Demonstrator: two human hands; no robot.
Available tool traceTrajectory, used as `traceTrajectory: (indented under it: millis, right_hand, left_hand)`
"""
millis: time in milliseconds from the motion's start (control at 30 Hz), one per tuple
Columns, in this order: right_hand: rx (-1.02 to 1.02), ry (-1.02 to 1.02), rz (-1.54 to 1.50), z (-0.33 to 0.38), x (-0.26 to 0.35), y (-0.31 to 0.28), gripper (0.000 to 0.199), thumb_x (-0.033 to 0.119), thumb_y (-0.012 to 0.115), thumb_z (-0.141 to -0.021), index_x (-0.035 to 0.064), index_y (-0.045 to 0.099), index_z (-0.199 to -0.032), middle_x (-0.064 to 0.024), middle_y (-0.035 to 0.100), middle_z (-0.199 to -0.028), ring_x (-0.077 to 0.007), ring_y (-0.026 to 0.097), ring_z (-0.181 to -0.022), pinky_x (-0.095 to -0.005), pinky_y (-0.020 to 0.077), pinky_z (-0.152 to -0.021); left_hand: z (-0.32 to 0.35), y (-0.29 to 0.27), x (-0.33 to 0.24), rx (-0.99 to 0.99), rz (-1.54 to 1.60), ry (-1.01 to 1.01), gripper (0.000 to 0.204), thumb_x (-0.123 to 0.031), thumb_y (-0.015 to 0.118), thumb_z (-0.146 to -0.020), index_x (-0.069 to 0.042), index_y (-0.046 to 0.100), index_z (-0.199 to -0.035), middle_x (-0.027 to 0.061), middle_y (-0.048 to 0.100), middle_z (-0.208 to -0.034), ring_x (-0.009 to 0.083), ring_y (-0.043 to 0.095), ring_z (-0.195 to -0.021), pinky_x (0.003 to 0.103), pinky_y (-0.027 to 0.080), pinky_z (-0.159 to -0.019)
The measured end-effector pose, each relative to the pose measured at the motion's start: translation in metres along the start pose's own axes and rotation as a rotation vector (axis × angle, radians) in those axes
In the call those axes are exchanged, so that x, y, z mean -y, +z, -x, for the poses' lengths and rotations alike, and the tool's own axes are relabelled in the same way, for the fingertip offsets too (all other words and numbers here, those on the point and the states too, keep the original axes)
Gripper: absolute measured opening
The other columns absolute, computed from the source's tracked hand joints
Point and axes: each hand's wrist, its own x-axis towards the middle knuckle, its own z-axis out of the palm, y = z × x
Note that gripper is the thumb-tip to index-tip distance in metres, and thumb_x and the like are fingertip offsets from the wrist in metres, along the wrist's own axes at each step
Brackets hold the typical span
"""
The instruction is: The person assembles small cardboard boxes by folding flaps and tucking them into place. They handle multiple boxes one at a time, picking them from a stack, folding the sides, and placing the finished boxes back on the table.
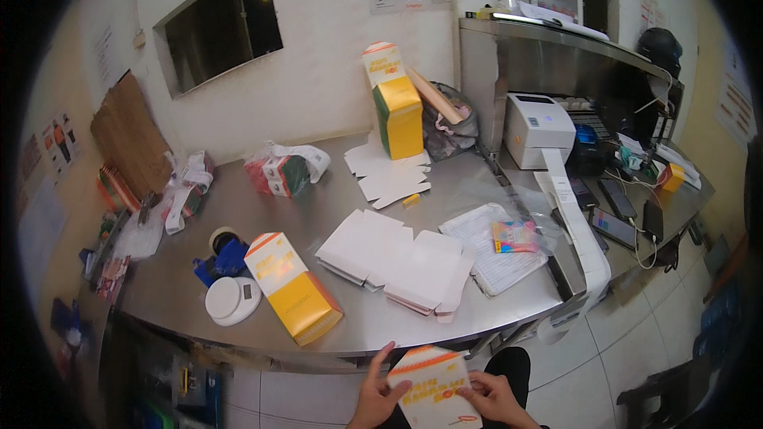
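Note:
Between my two hands, at the near edge of the steel table, is a white carton (435,401) with an orange striped top and yellow lettering. My left hand (377,389) grips its left side, the thumb on the front and the index finger stretched up. On its right side my right hand (494,399) holds it with bent fingers. The carton's lower end runs out of the picture. A similar yellow and white carton (294,290) lies on the table to the left. Flat white carton blanks (397,258) are stacked just beyond my hands.
Yellow-green cartons (401,115) stand stacked at the back on more blanks (381,175). At left are a round white scale (230,302), a blue tape dispenser (222,258) and bagged packages (278,173). Right are a bagged paper stack (493,250), a label printer (539,131) trailing paper, and phones (613,226).

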Motion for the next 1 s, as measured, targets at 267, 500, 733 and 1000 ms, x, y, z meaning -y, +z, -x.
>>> traceTrajectory:
  millis: [267, 500, 733, 1000]
  right_hand:
    - [0.052, -0.125, -0.067, -0.013, -0.018, 0.01, 0.016, 0.003, 0.065, -0.082, 0.0001, 0.055, -0.095, -0.0126, 0.067, -0.093, -0.0106, 0.063, -0.079, -0.0241, 0.05, -0.069]
    - [0.278, -0.097, -0.521, -0.053, 0.011, 0.044, 0.01, -0.001, 0.065, -0.079, -0.001, 0.062, -0.089, -0.0156, 0.059, -0.109, -0.0181, 0.06, -0.096, -0.0271, 0.0477, -0.083]
    - [0.571, -0.525, -0.058, -0.163, 0.087, 0.11, 0.031, 0.012, 0.061, -0.087, 0.0037, 0.053, -0.115, -0.0113, 0.053, -0.117, -0.0132, 0.052, -0.107, -0.0266, 0.0423, -0.088]
    - [0.539, -0.176, 0.084, -0.288, 0.104, 0.199, 0.046, 0.028, 0.056, -0.092, -0.0015, 0.042, -0.125, -0.0141, 0.057, -0.115, -0.0174, 0.055, -0.106, -0.0298, 0.0448, -0.087]
  left_hand:
    - [0.023, -0.019, 0.0, 0.261, -0.271, -0.274, 0.03, -0.012, 0.066, -0.084, 0.0, 0.061, -0.111, 0.0112, 0.064, -0.108, 0.0129, 0.059, -0.097, 0.026, 0.047, -0.083]
    - [0.029, -0.039, -0.032, 0.11, -0.421, 0.323, 0.05, -0.011, 0.075, -0.07, -0.006, 0.061, -0.117, 0.0087, 0.055, -0.108, 0.0179, 0.052, -0.102, 0.029, 0.043, -0.087]
    - [-0.027, -0.119, -0.084, -0.33, -0.546, 0.54, 0.042, -0.013, 0.076, -0.071, -0.004, 0.063, -0.11, 0.0073, 0.055, -0.097, 0.016, 0.053, -0.094, 0.028, 0.043, -0.082]
    - [-0.129, -0.183, -0.056, -0.591, -0.249, 0.287, 0.04, -0.026, 0.074, -0.077, 0.0, 0.056, -0.102, 0.0036, 0.059, -0.083, 0.0106, 0.053, -0.07, 0.024, 0.044, -0.064]
